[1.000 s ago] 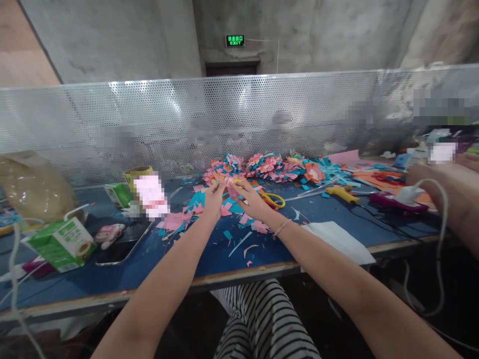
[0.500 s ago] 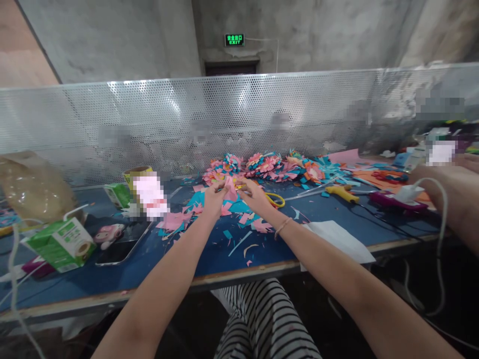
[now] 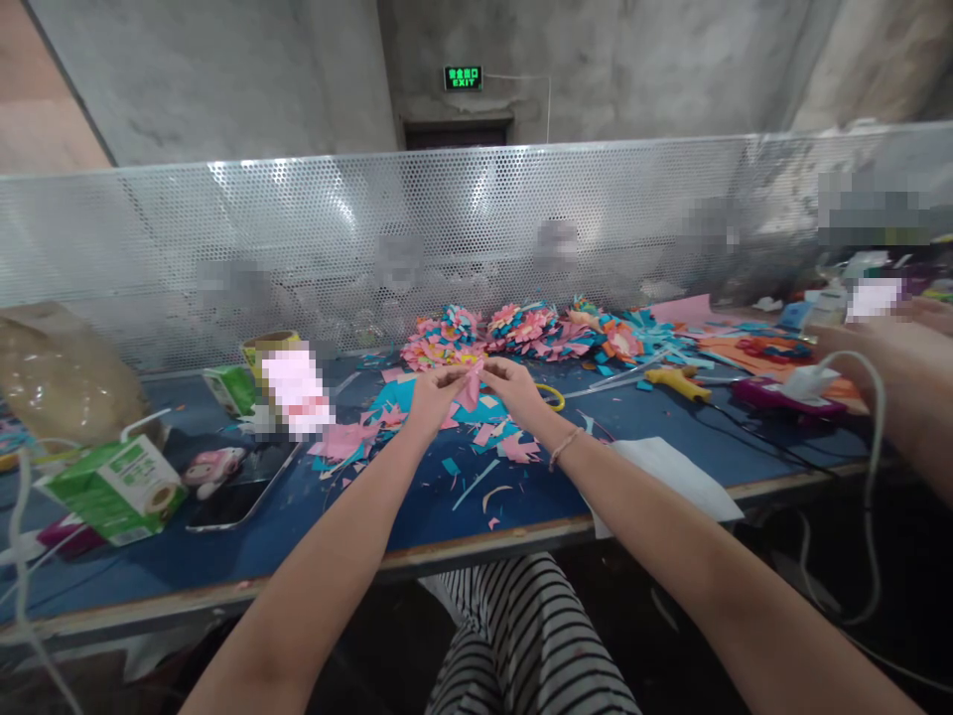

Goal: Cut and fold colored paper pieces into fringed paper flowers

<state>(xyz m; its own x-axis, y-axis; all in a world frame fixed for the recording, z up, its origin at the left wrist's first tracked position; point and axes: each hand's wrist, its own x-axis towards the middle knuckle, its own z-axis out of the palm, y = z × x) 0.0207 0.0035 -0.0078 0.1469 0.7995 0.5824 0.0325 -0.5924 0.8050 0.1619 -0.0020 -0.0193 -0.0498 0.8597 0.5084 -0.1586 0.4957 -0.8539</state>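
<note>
A folded piece of pink paper is pinched between my two hands above the middle of the table. My left hand grips its left side with fingers closed. On the opposite side, my right hand holds it between thumb and fingers. Scissors with yellow handles lie just beyond my right wrist, partly hidden by it. Under and around the hands are blue paper and pink paper scraps. Behind them sit several layered paper flowers in pink, blue and orange.
At left stand a green-and-white drink carton, a phone and a plush-like pink figure. A yellow glue gun and a purple power strip lie right, near another person's arm. A perforated metal screen runs behind.
My hands have drawn together around the pink paper, which now hangs lower and looks more narrowly folded. The other person's arm at right has shifted slightly.
</note>
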